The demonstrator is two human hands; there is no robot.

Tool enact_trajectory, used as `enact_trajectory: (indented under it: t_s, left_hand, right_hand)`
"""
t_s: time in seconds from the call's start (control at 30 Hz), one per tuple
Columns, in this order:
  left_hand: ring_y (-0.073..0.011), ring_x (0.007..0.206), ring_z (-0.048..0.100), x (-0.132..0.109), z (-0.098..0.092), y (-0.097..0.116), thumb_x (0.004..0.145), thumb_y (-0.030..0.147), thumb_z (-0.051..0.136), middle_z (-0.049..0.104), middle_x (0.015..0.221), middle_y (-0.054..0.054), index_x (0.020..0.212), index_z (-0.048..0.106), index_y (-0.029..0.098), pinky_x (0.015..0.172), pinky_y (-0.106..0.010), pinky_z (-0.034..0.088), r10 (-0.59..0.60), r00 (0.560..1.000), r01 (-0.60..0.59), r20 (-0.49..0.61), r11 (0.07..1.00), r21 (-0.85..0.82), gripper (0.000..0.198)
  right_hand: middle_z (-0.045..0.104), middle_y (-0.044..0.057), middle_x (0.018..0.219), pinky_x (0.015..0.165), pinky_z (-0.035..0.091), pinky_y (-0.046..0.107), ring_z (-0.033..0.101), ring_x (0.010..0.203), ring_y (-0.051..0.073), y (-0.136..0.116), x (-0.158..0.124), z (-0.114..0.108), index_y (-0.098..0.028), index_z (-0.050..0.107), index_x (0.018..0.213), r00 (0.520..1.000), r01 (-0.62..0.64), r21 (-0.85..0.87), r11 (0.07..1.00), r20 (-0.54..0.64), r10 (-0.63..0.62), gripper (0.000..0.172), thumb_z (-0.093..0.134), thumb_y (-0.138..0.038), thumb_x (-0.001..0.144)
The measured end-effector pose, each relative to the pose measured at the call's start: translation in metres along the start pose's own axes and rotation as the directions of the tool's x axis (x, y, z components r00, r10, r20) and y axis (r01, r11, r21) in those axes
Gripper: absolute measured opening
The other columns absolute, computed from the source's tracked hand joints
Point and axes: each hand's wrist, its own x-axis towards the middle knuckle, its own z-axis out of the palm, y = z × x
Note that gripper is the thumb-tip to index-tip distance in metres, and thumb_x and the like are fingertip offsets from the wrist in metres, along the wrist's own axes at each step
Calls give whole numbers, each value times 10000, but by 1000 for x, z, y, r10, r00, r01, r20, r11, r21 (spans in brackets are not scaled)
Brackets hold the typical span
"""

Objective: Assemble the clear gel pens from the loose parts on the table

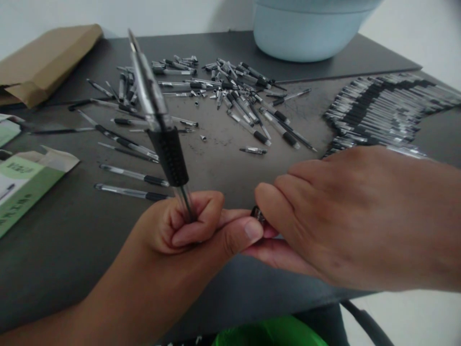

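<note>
My left hand [201, 235] is closed, its curled fingers wrapped round a gel pen [156, 120]. The pen has a clear barrel and a black rubber grip, and its metal tip points up and away from me. Between my left thumb and forefinger is a small dark, shiny piece [257, 214], mostly covered by fingers. My right hand [345, 216] meets the left there, its fingers closed on that same small piece. What exactly the piece is cannot be made out. Loose pens [135, 192] lie on the table just beyond my left hand.
Scattered pens and pen parts [234, 81] cover the table's [216, 163] middle. Rows of pens [382, 108] lie at the right. A light blue tub [306, 33] stands at the back, a brown paper bag [54, 57] and green box [32, 187] at the left. A green bin [270, 334] is below the edge.
</note>
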Motion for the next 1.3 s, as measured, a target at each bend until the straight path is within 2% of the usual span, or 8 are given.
enact_trajectory:
  t_s: [0.13, 0.4, 0.8, 0.87, 0.93, 1.07, 1.17, 1.3]
  left_hand:
    - [-90, 523, 379, 1, -1, -2, 845, 228, 828, 381, 536, 72, 563, 258, 194, 472, -134, 372, 8, 1000, -7, -12, 997, 78, 637]
    - [-109, 542, 362, -1, -1, -4, 869, 299, 808, 364, 545, 61, 561, 258, 201, 484, -160, 366, -20, 1000, 22, -13, 987, 158, 638]
    - [-70, 528, 392, 1, -1, -2, 853, 263, 837, 390, 536, 76, 578, 258, 196, 468, -104, 372, -69, 998, 68, 7, 990, 123, 645]
    - [-55, 534, 453, 1, -1, 0, 848, 233, 848, 458, 535, 78, 575, 269, 189, 483, -76, 403, -85, 996, 82, 40, 995, 58, 641]
    - [-52, 592, 592, 0, 0, 2, 861, 217, 843, 586, 572, 65, 566, 290, 186, 534, -55, 466, -93, 994, 96, 62, 995, -37, 627]
    - [-119, 858, 799, -1, 1, 4, 887, 238, 836, 799, 752, 16, 561, 323, 196, 680, -63, 568, -82, 994, 88, 65, 991, -96, 609]
    - [-88, 810, 781, 1, 1, 4, 902, 226, 827, 797, 749, 31, 574, 297, 187, 662, -47, 554, -54, 994, 66, 99, 989, -129, 625]
    - [-17, 588, 599, 1, 2, 4, 902, 252, 831, 611, 583, 77, 568, 258, 162, 556, -12, 475, -35, 992, 57, 121, 982, -180, 669]
  right_hand:
    - [509, 5, 548, 500, 113, 357, 393, 443, 162, -1, 0, 1, -226, 574, 687, 998, -14, 37, 999, 55, 12, 396, 549, -437, 1021]
    - [491, 3, 523, 491, 110, 359, 347, 425, 154, -1, -1, 5, -227, 576, 659, 997, -37, 151, 988, 73, 27, 416, 557, -425, 1024]
    - [472, 10, 512, 515, 88, 362, 321, 419, 156, 0, -2, 12, -228, 572, 660, 997, -59, 158, 986, 49, 51, 459, 516, -490, 1033]
    - [482, 3, 529, 519, 104, 356, 328, 432, 153, 4, -3, 9, -229, 567, 688, 999, -41, 137, 990, 33, 37, 477, 497, -540, 1043]
    - [482, -6, 554, 516, 114, 347, 347, 448, 153, 9, -5, 3, -230, 566, 719, 1000, -20, 95, 995, -5, 20, 523, 490, -650, 1022]
    - [411, -28, 588, 494, 137, 329, 365, 480, 160, 16, -11, -6, -233, 557, 736, 990, -25, 15, 1000, -142, 27, 645, 443, -832, 944]
    - [405, -32, 606, 497, 174, 344, 382, 520, 157, 16, -13, -6, -241, 513, 718, 979, -33, -1, 999, -200, 32, 564, 477, -727, 1002]
    - [478, -34, 643, 515, 216, 365, 450, 564, 160, 11, -11, 0, -242, 517, 760, 975, -12, -1, 1000, -222, 11, 477, 525, -632, 1035]
